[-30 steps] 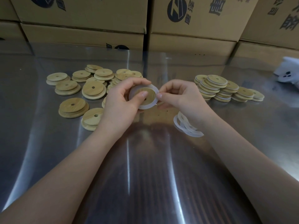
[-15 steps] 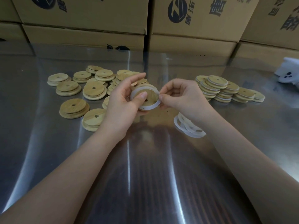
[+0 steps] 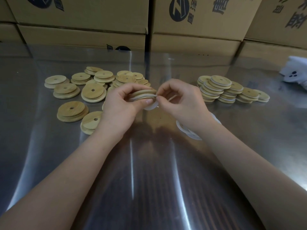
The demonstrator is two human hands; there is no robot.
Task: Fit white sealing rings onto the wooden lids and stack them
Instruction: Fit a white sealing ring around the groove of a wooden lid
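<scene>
My left hand (image 3: pixel 121 105) grips a round wooden lid (image 3: pixel 144 94) edge-on above the table's middle. A white sealing ring (image 3: pixel 152 106) hangs partly off the lid's lower rim. My right hand (image 3: pixel 181 101) pinches that ring at the lid's right edge. Bare wooden lids (image 3: pixel 93 92) lie loose on the left. Lids with white rings (image 3: pixel 219 87) stand in short stacks on the right. Spare white rings (image 3: pixel 187 131) lie under my right wrist, partly hidden.
The steel table (image 3: pixel 149 180) is shiny and reflective. Cardboard boxes (image 3: pixel 196 27) form a wall along the back edge. A white glove-like object (image 3: pixel 295 73) lies at the far right.
The lid has tipped from facing me to nearly edge-on. The ring now hangs off its lower rim, and my right fingers have moved onto the ring's edge.
</scene>
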